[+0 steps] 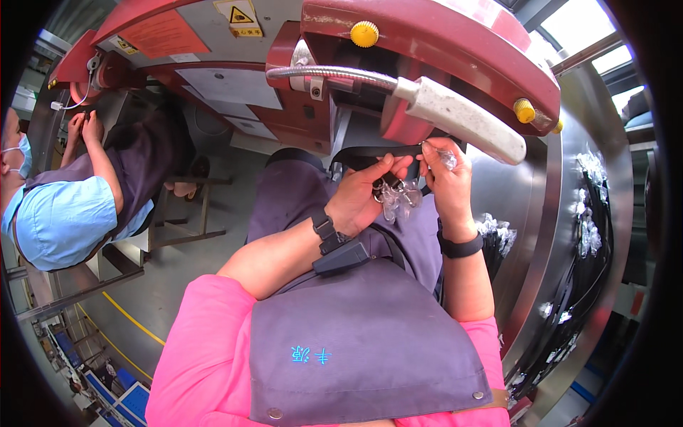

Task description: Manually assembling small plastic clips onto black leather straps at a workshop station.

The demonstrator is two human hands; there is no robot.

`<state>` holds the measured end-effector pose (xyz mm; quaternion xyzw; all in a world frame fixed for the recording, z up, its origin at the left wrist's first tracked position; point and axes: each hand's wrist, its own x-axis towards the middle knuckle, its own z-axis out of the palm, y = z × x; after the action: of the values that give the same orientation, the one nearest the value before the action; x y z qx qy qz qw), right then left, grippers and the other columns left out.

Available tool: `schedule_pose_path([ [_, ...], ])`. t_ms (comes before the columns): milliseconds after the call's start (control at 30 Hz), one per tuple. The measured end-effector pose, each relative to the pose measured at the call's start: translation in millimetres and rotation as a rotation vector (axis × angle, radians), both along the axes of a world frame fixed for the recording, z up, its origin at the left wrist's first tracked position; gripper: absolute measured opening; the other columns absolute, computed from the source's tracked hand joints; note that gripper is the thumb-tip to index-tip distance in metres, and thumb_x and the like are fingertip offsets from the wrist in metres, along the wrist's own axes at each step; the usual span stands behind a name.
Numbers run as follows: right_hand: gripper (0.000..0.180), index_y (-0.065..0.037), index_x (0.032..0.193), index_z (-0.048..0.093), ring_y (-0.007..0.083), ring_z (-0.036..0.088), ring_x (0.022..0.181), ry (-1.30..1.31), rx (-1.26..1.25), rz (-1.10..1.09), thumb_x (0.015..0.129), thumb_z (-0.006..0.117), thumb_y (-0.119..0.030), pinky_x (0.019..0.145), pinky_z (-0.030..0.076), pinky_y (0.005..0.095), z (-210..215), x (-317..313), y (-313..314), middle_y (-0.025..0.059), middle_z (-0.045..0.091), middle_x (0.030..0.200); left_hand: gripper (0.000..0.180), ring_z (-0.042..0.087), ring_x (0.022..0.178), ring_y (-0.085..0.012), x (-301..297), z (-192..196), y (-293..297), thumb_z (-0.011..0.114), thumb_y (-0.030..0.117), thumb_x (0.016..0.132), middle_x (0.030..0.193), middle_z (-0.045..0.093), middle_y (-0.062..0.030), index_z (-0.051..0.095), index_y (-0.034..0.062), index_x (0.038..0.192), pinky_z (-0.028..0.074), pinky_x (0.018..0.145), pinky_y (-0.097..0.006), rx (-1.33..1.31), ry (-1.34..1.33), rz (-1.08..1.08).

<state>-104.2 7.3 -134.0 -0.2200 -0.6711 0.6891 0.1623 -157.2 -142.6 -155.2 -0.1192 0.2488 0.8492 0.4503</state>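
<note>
A black strap (pixel 376 152) runs between my hands in front of the red machine, with a loop of it hanging to the left. My left hand (pixel 358 198) is closed on the strap, palm partly turned up. Below its fingers hang metal fittings wrapped in clear plastic (pixel 400 200). My right hand (pixel 449 183) pinches the strap near its right end, thumb on top, with another bit of clear plastic (pixel 447 158) by its fingers. The hands are close together over my lap, just below the machine's head.
A red machine (pixel 441 43) with yellow knobs (pixel 364 34) rises ahead. A pale lamp (pixel 466 121) on a flexible neck hangs close above my right hand. Bundled black straps (pixel 569 299) with plastic-wrapped ends lie on the metal bench at right. A co-worker (pixel 78 192) sits at left.
</note>
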Motion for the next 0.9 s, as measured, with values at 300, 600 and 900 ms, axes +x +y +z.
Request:
schedule_pose_path([
  [300,0.012,-0.005,0.1,0.061,0.004,0.051,0.059,-0.048,-0.104,0.002,0.091,0.063,-0.014,0.045,0.032,0.0148,5,-3,1,0.0031,0.061,0.076,0.028,0.062,0.087,-0.0143,-2,-4,0,0.061,0.017,0.092,0.104,0.066,-0.011,0.061,-0.0058,0.109,0.052,0.079,-0.029,0.016,-0.014,0.015],
  [600,0.01,-0.006,0.098,0.06,0.0041,0.051,0.058,-0.04,-0.176,-0.023,0.091,0.062,-0.013,0.045,0.033,0.0141,-2,-1,6,0.003,0.061,0.076,0.026,0.062,0.087,-0.0149,-3,-6,5,0.059,0.014,0.093,0.106,0.065,-0.0124,0.06,-0.007,0.109,0.052,0.08,-0.029,0.048,-0.033,0.015],
  [900,0.006,-0.005,0.097,0.061,0.0037,0.041,0.051,0.17,-0.103,-0.051,0.093,0.058,-0.008,0.042,0.028,0.0171,-15,10,0,0.0004,0.054,0.066,0.018,0.063,0.09,-0.0171,-2,3,2,0.061,0.014,0.091,0.109,0.066,-0.0151,0.061,-0.0001,0.103,0.052,0.083,-0.031,0.047,0.073,-0.029],
])
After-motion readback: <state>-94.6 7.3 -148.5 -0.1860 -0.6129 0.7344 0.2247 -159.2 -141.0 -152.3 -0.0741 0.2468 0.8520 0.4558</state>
